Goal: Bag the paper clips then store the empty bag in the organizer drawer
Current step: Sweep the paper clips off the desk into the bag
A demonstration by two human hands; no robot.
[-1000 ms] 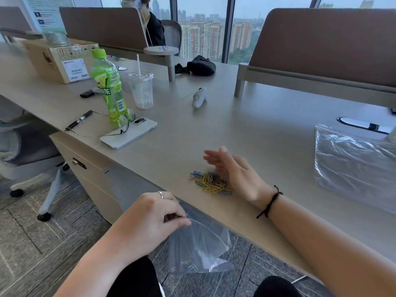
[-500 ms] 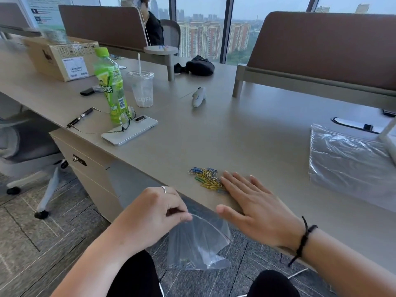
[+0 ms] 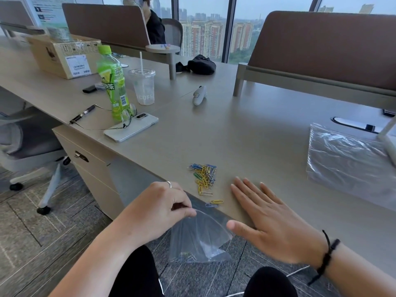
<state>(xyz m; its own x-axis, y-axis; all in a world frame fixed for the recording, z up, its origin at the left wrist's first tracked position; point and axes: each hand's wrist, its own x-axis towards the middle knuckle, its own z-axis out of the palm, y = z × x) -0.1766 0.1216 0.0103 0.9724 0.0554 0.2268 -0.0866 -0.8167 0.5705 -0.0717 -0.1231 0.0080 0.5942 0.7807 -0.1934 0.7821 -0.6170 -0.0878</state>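
left hand [image 3: 158,209]: held just below the counter [image 3: 246,133] edge, fingers [image 3: 182,207] pinched on the rim of a clear plastic bag [image 3: 199,239]; a ring sits on 1 finger.
clear plastic bag: hangs open-mouthed under the counter's near edge, over the floor; a few small items lie in its bottom, too blurred to name.
right hand [image 3: 270,217]: flat and palm down on the counter near its front edge, fingers spread and released, thumb reaching past the edge toward the bag's mouth; a black cord bracelet is on the wrist.
paper clips [image 3: 203,179]: a loose pile of yellow, blue and green clips on the counter, just left of the right hand's fingertips; 2 stray clips lie closer to the edge, right above the bag.
second plastic bag [image 3: 349,161]: lies flat on the counter well to the right.
far left of counter: green bottle [image 3: 112,82], clear cup with straw [image 3: 143,86], phone [image 3: 131,129] with glasses on it, pen [image 3: 82,114], cardboard box [image 3: 62,54].
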